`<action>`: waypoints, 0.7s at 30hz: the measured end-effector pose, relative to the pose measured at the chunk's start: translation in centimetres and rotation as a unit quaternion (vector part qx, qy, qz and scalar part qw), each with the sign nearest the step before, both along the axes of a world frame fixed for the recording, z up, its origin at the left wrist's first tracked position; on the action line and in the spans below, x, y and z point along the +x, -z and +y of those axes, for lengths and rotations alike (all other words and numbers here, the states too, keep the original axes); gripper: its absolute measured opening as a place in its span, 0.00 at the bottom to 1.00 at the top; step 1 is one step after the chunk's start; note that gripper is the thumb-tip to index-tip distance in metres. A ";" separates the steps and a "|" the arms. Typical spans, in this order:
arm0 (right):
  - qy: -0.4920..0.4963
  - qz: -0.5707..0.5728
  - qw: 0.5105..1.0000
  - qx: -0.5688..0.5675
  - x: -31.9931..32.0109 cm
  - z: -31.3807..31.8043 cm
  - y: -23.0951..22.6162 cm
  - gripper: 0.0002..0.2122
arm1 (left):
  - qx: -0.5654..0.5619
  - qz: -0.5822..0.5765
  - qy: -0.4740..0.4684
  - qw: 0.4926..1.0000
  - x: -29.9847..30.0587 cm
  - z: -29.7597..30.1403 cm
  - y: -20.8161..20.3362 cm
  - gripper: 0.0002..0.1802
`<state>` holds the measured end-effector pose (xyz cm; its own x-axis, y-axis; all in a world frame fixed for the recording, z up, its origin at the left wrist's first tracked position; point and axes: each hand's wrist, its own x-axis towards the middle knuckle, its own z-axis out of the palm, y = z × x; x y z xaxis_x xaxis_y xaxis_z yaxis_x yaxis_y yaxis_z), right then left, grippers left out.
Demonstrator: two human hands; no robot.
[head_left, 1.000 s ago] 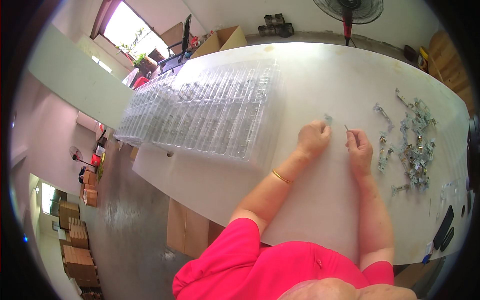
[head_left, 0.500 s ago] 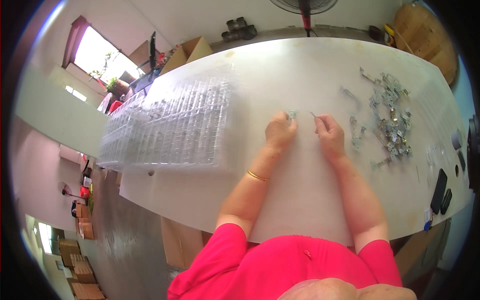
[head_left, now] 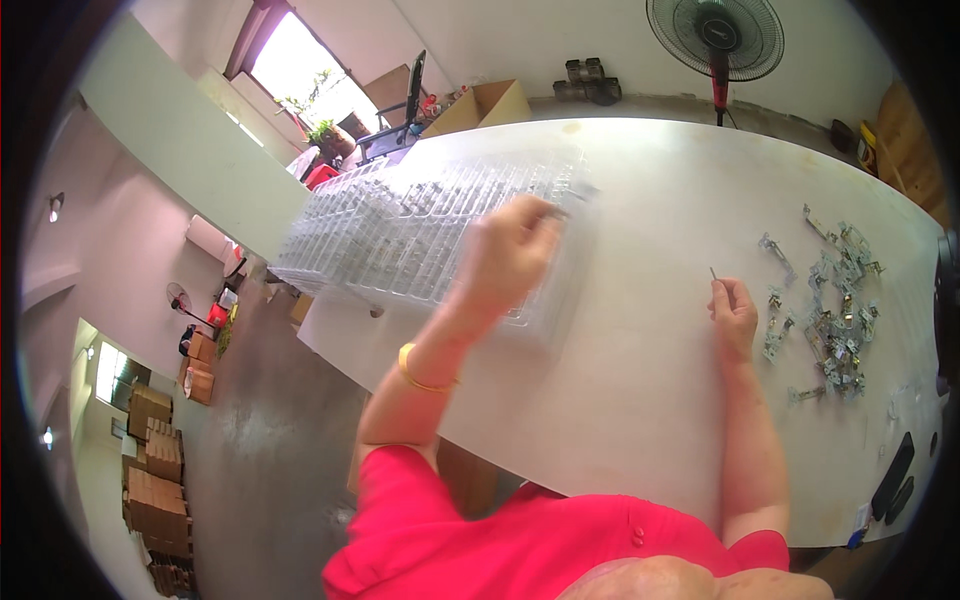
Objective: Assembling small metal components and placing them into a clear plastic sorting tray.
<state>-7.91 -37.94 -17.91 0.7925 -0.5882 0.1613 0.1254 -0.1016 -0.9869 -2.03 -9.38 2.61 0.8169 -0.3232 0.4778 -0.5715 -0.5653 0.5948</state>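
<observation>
My left hand (head_left: pixel 512 250) is raised over the right part of the stacked clear plastic trays (head_left: pixel 420 285). Its fingers are closed around a small grey metal part (head_left: pixel 582 192), blurred by motion, which sticks out past the fingertips. Rows of compartments fill the trays, and many hold small metal pieces. My right hand (head_left: pixel 736 315) rests low over the white table, pinching a thin dark rod-like tool (head_left: pixel 713 272) between thumb and fingers, tip up. To its right lies a loose pile of small metal fittings (head_left: pixel 840 330), some with brass-coloured bits.
The white table (head_left: pixel 620 400) spreads under both arms. A black oblong case (head_left: pixel 892 475) lies near its right edge. Beyond the far edge stand a fan (head_left: pixel 718 40) and an open cardboard box (head_left: pixel 495 103). Stacked cartons (head_left: pixel 157 500) are on the floor at the left.
My left hand has moved left from the table's middle to the trays, carrying the metal part. The right hand still pinches the thin tool. The whole view has shifted.
</observation>
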 end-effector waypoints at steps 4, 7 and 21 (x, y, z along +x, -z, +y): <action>-0.006 0.003 1.000 -0.003 0.1 0.1 -0.2 0.07 | 0.076 -0.036 -0.148 0.985 8.1 8.3 -2.1 0.09; -0.012 0.013 1.000 -0.013 0.0 0.5 -0.5 0.06 | 0.141 -0.038 -0.222 0.964 13.7 14.6 -2.4 0.11; -0.017 0.019 0.999 -0.024 -0.3 0.0 -0.2 0.05 | 0.294 0.065 -0.311 0.902 23.5 15.8 2.8 0.15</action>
<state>-8.23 -37.93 -17.74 0.8178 -0.5534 0.1576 0.0922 -0.1444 -0.9852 21.49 6.43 -0.19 0.9642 0.0499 0.2605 0.0171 -0.9918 0.1267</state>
